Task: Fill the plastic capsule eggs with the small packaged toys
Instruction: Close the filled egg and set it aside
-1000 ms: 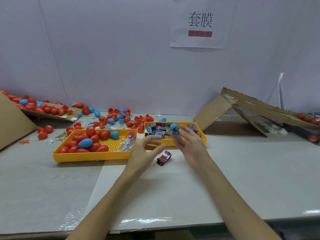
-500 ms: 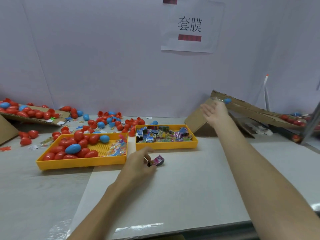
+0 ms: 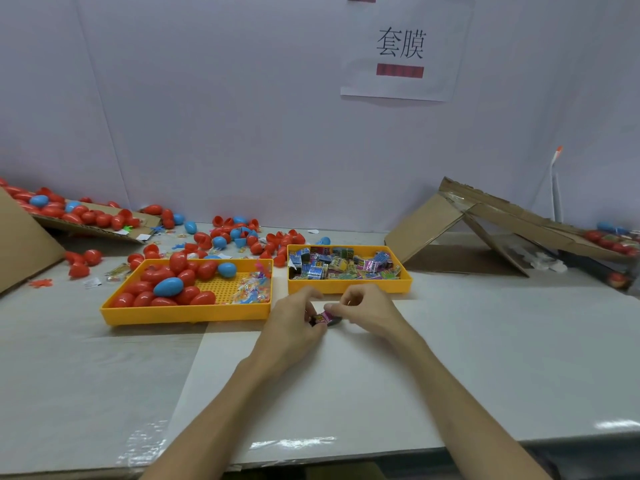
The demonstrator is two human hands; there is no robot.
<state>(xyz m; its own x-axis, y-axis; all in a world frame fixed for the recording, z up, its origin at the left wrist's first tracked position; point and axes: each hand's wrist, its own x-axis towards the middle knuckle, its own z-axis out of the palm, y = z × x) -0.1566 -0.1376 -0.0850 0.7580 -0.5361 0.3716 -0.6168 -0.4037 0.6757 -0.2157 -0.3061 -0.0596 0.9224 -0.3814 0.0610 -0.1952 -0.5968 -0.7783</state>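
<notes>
Head view: left hand (image 3: 296, 322) and right hand (image 3: 369, 311) meet on a pink packaged toy (image 3: 325, 318) lying on the table just in front of the toy tray (image 3: 349, 288); L fingers curl round it, R thumb + forefinger pinch its top edge; neither holds an egg. Best approach, prob.: squeeze the pkt compact first, then take an egg from the egg tray (image 3: 183, 312), so the halves close w/o trapping wrapper.

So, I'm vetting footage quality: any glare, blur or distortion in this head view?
Head view: glare streaks on the table near its front edge; wide-angle distortion bows the wall seams; the pink toy packet, pinched between left hand and right hand, looks soft; lighting even, shadows faint.
</notes>
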